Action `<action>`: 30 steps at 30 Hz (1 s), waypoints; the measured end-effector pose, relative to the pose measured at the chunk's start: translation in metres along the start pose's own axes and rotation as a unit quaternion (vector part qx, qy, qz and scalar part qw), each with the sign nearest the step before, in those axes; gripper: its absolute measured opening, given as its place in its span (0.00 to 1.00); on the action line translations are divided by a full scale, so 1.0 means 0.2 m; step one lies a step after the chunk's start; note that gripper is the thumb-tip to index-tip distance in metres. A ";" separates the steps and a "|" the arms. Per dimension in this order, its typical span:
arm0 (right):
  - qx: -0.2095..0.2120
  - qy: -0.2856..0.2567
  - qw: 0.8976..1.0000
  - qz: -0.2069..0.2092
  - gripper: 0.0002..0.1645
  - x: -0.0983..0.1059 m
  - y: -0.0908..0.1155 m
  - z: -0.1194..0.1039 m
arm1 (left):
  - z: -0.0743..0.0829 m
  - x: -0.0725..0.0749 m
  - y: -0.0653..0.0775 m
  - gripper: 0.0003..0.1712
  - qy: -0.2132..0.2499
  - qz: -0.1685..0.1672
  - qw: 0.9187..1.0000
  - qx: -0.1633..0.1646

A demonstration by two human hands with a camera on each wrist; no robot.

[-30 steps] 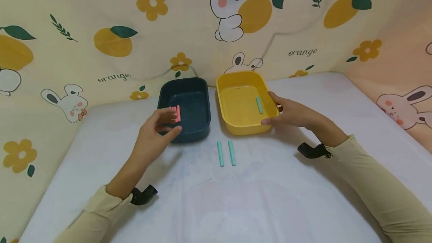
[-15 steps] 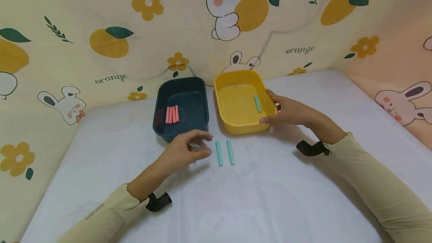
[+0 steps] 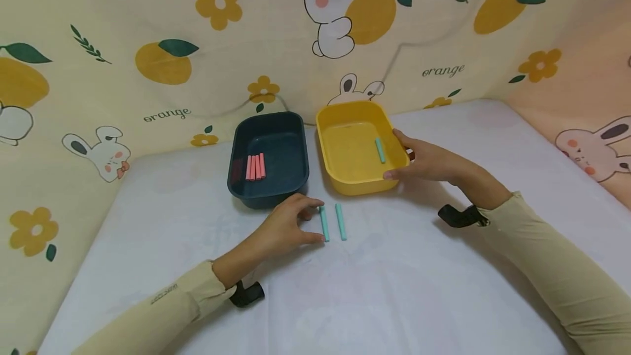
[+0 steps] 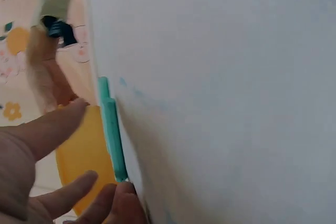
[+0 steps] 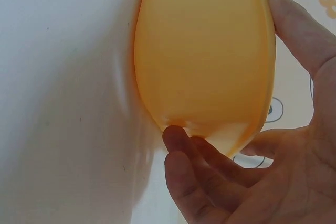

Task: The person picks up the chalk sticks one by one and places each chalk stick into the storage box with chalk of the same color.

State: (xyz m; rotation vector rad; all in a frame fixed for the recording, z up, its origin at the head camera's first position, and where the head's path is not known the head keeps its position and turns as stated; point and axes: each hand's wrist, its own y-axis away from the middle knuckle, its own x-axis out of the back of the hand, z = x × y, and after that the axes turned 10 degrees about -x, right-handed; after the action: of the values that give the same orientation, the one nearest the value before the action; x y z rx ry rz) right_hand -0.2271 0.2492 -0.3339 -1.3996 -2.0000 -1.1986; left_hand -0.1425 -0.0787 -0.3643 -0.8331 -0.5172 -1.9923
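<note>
In the head view my left hand (image 3: 283,227) is at the left of two green chalk sticks on the white table, this nearer chalk stick (image 3: 324,223) lying between its spread thumb and fingers. The left wrist view shows fingertips (image 4: 123,190) at one end of the chalk and the thumb a little apart from it. Just to the right lies the second green chalk stick (image 3: 341,222). My right hand (image 3: 434,164) holds the yellow bin (image 3: 347,186) at its right side, thumb on the rim and fingers against the outer wall. One green chalk stick (image 3: 380,150) lies inside that bin.
Left of the yellow bin stands a dark blue bin (image 3: 293,182) with several pink chalk sticks (image 3: 255,167) in it. Behind both bins rises a printed cloth backdrop (image 3: 276,43). White cloth (image 3: 370,300) covers the table.
My left hand has moved from over the dark blue bin, rightward and nearer, down to the left green chalk stick on the table. My right hand stays on the yellow bin.
</note>
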 end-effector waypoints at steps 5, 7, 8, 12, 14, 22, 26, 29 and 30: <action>0.015 -0.007 1.000 -0.004 0.72 0.01 0.00 0.00 | -0.02 -0.01 -0.02 0.42 -0.010 -0.007 1.000 0.002; 0.016 -0.006 1.000 -0.005 0.72 0.01 0.01 0.00 | -0.02 -0.02 -0.03 0.44 -0.021 -0.012 1.000 -0.001; 0.014 -0.005 1.000 -0.006 0.72 0.01 0.01 0.00 | -0.02 -0.03 -0.03 0.45 -0.030 -0.014 0.999 -0.003; 0.009 -0.001 1.000 -0.006 0.72 0.01 0.01 0.00 | -0.01 -0.05 -0.04 0.48 -0.068 -0.023 0.997 0.001; 0.007 -0.002 1.000 -0.005 0.71 0.02 0.01 0.00 | 0.01 -0.05 -0.04 0.48 -0.086 -0.024 0.996 0.004; 0.013 -0.008 1.000 -0.009 0.70 0.02 0.02 0.00 | 0.04 -0.06 -0.04 0.49 -0.099 -0.020 0.995 0.020; 0.013 -0.013 1.000 -0.008 0.71 0.01 0.01 0.00 | 0.04 -0.06 -0.04 0.49 -0.103 -0.020 0.994 0.020; 0.023 -0.025 0.999 -0.011 0.70 0.01 0.00 0.01 | 0.04 -0.06 -0.04 0.48 -0.113 -0.027 0.993 0.013; 0.027 -0.030 0.999 -0.012 0.70 0.01 0.00 0.01 | 0.04 -0.06 -0.04 0.47 -0.116 -0.029 0.993 0.010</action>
State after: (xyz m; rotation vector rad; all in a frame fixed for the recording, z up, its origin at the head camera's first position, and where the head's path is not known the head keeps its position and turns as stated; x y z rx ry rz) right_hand -0.2276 0.2520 -0.3339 -1.4034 -2.0803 -1.1165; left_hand -0.1421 -0.0629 -0.3675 -1.0561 -0.7004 -1.9503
